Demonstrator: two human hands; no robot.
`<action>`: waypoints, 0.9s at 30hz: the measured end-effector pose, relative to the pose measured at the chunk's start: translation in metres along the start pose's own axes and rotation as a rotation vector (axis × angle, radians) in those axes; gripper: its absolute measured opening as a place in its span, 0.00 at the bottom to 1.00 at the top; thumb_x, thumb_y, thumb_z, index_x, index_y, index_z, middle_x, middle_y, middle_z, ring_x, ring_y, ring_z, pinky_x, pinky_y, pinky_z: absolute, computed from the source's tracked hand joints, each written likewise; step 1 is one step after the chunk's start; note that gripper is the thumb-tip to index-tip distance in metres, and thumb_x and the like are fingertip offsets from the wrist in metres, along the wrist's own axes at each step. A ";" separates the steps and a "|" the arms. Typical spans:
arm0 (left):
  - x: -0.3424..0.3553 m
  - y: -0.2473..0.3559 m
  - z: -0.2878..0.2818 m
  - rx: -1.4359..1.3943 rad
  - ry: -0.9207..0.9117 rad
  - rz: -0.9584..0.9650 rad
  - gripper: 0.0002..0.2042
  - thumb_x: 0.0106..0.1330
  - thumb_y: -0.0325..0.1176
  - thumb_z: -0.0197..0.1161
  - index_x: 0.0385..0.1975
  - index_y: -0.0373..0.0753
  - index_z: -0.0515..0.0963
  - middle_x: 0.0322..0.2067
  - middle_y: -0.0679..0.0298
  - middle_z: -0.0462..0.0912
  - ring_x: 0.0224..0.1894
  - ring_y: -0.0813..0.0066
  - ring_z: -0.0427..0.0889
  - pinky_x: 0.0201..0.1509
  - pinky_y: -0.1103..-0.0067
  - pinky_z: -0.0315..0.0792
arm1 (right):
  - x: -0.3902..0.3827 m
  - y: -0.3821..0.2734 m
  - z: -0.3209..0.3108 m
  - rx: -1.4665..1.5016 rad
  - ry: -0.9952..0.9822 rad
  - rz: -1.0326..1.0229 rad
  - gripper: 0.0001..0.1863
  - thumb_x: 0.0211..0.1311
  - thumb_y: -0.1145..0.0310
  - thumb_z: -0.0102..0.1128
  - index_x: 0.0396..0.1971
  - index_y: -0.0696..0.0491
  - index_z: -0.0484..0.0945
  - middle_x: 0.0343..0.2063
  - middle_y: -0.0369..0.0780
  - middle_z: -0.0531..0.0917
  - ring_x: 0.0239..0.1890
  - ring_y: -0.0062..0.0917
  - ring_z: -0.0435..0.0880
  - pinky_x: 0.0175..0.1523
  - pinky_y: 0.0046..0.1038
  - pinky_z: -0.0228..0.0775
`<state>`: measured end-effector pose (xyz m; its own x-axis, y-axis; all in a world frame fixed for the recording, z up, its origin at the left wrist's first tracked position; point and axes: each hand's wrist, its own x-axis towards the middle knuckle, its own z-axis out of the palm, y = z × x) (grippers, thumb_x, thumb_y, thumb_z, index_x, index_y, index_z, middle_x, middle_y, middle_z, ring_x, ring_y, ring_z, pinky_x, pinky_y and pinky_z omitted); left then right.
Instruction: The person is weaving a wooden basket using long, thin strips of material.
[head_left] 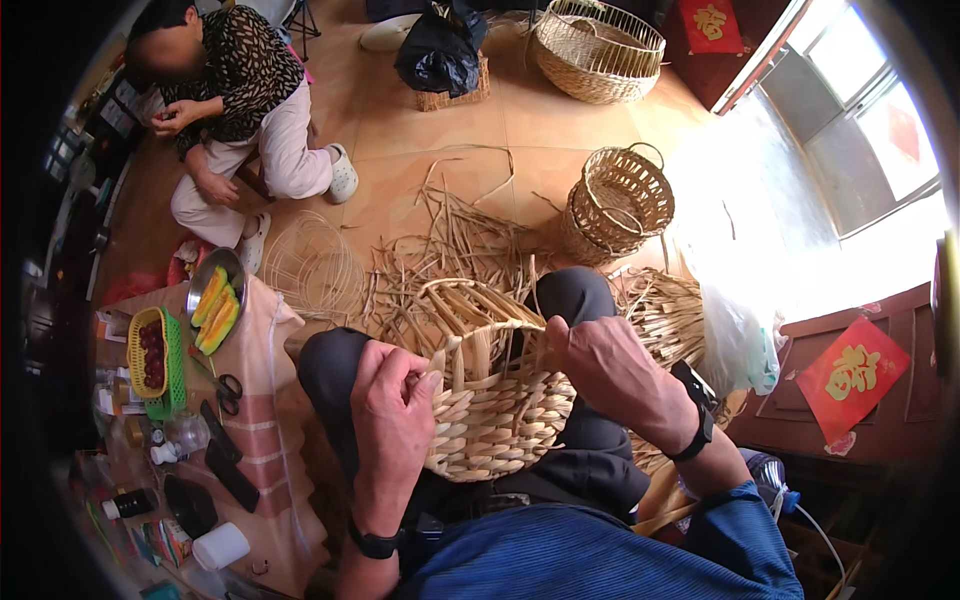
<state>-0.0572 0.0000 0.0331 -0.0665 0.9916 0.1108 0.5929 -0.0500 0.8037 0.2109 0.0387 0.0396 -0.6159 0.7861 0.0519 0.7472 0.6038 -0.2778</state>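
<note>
A half-woven basket (500,425) of pale plaited straw rests on my lap between my knees. Its lower wall is dense weave, while bare upright stakes and a thin rim show above. My left hand (392,410) grips the basket's left edge, thumb and fingers pinched at the upper wall. At the right end of the rim, my right hand (625,370) is closed with its thumb against the rim; its other fingers are mostly hidden, so a strand in them cannot be made out.
Loose straw strips (450,235) and a wire frame (315,262) lie on the floor ahead. A finished handled basket (620,200) stands ahead to the right. At my left, a cloth-covered table (270,400) holds scissors (229,393) and a fruit bowl (232,262). Another person (245,110) sits far left.
</note>
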 end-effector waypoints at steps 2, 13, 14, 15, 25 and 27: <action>0.003 0.000 -0.001 0.003 -0.005 -0.009 0.08 0.62 0.16 0.73 0.33 0.31 0.78 0.35 0.60 0.74 0.29 0.72 0.77 0.34 0.74 0.74 | 0.001 -0.001 -0.010 0.025 0.006 -0.032 0.02 0.66 0.79 0.57 0.34 0.62 0.75 0.15 0.45 0.77 0.22 0.44 0.84 0.28 0.44 0.72; 0.001 -0.005 -0.013 0.008 0.041 -0.033 0.08 0.62 0.15 0.72 0.35 0.31 0.79 0.35 0.64 0.72 0.27 0.77 0.70 0.32 0.77 0.68 | 0.023 0.003 0.006 0.668 0.169 0.076 0.06 0.74 0.72 0.66 0.36 0.58 0.84 0.22 0.39 0.85 0.24 0.22 0.86 0.30 0.28 0.77; 0.002 -0.011 -0.017 0.003 0.056 -0.045 0.08 0.63 0.15 0.71 0.34 0.30 0.78 0.35 0.65 0.72 0.27 0.80 0.70 0.32 0.79 0.68 | 0.027 0.007 0.004 0.986 0.099 0.200 0.08 0.77 0.70 0.65 0.37 0.58 0.84 0.23 0.36 0.86 0.24 0.19 0.85 0.29 0.25 0.76; 0.003 -0.016 -0.021 0.003 0.058 -0.044 0.08 0.63 0.15 0.71 0.34 0.30 0.78 0.35 0.65 0.72 0.27 0.80 0.70 0.32 0.79 0.68 | 0.029 0.010 0.002 1.300 0.023 0.326 0.09 0.80 0.68 0.63 0.38 0.57 0.84 0.25 0.34 0.86 0.25 0.15 0.84 0.29 0.23 0.76; 0.008 -0.032 -0.025 -0.187 0.018 -0.149 0.07 0.66 0.15 0.69 0.34 0.29 0.76 0.37 0.67 0.72 0.27 0.85 0.73 0.33 0.82 0.69 | 0.010 0.039 0.045 1.808 0.266 0.276 0.10 0.82 0.63 0.62 0.42 0.53 0.83 0.25 0.33 0.85 0.20 0.16 0.79 0.26 0.19 0.71; 0.002 -0.036 -0.021 -0.082 0.055 -0.118 0.06 0.66 0.15 0.69 0.34 0.29 0.77 0.36 0.65 0.72 0.27 0.83 0.73 0.33 0.80 0.69 | 0.012 0.033 0.010 1.547 0.155 0.419 0.14 0.81 0.58 0.64 0.40 0.55 0.84 0.24 0.34 0.85 0.21 0.18 0.80 0.26 0.24 0.71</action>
<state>-0.0958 0.0009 0.0170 -0.1765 0.9834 0.0429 0.5110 0.0543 0.8579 0.2259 0.0671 0.0218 -0.3417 0.9165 -0.2080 -0.1677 -0.2772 -0.9461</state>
